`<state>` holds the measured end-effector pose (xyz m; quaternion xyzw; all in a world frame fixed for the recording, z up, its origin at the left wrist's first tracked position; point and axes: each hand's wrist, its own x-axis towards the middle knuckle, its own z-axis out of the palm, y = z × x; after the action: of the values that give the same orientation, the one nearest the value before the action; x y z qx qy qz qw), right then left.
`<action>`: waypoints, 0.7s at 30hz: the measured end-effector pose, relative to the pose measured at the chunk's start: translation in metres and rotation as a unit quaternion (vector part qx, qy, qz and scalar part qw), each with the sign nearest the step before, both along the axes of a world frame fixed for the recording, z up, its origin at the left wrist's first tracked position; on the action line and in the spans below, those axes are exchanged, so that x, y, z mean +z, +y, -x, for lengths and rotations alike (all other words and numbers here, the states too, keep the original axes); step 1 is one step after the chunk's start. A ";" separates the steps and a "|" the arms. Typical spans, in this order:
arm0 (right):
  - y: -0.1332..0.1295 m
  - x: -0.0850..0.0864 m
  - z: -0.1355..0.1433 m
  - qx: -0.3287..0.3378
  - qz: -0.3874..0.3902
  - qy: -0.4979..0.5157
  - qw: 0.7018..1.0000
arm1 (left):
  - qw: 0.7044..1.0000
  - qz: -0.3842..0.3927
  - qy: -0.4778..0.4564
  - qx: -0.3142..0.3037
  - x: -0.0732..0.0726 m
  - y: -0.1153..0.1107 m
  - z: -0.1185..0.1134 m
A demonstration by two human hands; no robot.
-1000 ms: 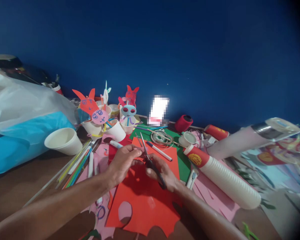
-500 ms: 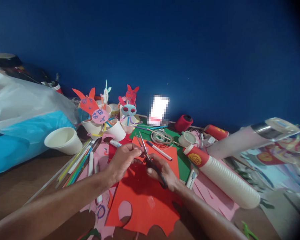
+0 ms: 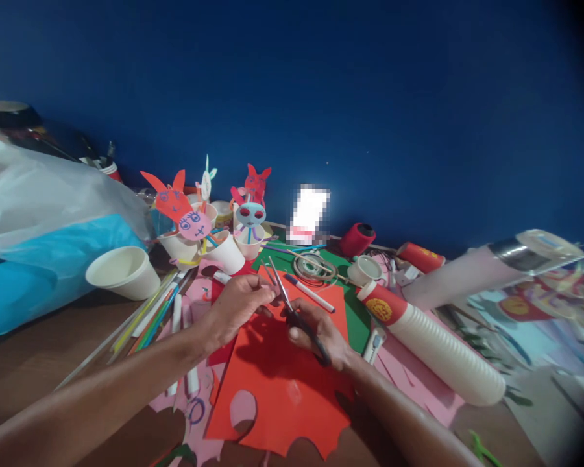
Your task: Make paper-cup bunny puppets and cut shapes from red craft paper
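Observation:
My right hand grips black-handled scissors, their blades slightly apart and pointing away from me. Close to the blades, my left hand pinches a small pinkish piece of paper, mostly hidden by the fingers. Both hands are above a sheet of red paper with a round hole and a scalloped near edge. A capped white marker lies on the sheet beyond my right hand.
Rabbit-faced paper figures stand in white cups at the back left. Pipe cleaners lie left. Right are a utility knife and a stack of paper cups. A blue wall rises behind.
The scissors have turned slightly in my right hand, and their blade tips look a little closer together. My left hand stays nearly in place.

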<state>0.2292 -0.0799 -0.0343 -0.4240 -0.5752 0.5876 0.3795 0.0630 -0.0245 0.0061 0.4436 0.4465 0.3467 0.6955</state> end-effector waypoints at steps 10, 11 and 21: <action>0.002 -0.002 -0.003 0.008 0.003 0.002 1.000 | 0.997 -0.036 0.037 -0.056 0.008 0.008 0.008; 0.002 -0.002 -0.003 0.009 0.002 -0.001 1.000 | 0.997 -0.037 0.042 -0.061 0.008 0.009 0.008; 0.002 -0.001 -0.005 0.018 0.011 -0.018 1.000 | 0.992 -0.055 0.062 -0.091 0.011 0.014 0.013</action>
<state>0.2338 -0.0781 -0.0353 -0.4279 -0.5835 0.5928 0.3535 0.0500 -0.0108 0.0172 0.5405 0.4267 0.2785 0.6696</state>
